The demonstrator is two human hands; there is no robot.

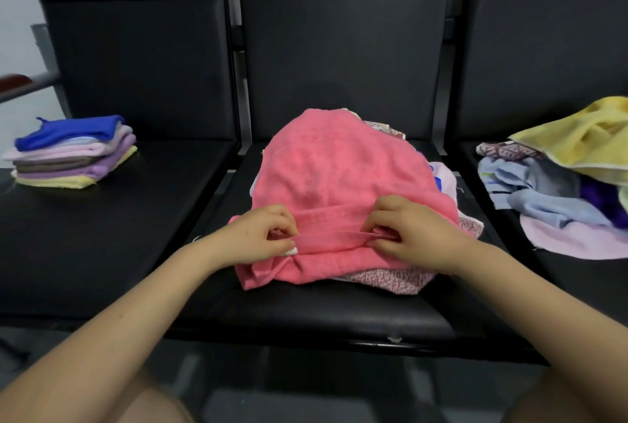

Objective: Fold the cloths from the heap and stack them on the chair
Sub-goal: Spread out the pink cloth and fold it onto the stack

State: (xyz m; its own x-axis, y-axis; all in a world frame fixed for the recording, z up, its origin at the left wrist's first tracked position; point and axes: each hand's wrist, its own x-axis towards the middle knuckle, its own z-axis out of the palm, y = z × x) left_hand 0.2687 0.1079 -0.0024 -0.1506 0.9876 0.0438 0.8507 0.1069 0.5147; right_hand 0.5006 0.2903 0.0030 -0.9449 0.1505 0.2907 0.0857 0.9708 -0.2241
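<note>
A pink cloth (pixel 339 164) is draped over a mound of other cloths on the middle black seat (pixel 306 310). My left hand (pixel 261 235) pinches the cloth's near hem at its left end. My right hand (pixel 418 232) pinches the same hem at its right end, and the edge is stretched between them. A patterned pale pink cloth (pixel 384 280) pokes out beneath the near right side. On the left seat (pixel 102 235) sits a stack of folded cloths (pixel 71 154) with a blue one on top.
The right seat holds an unfolded heap (pixel 557 191) with a yellow cloth (pixel 584 137) on top, light blue and purple ones below, and a pale pink one at the front. Black backrests stand behind all three seats. My bare knees are at the bottom edge.
</note>
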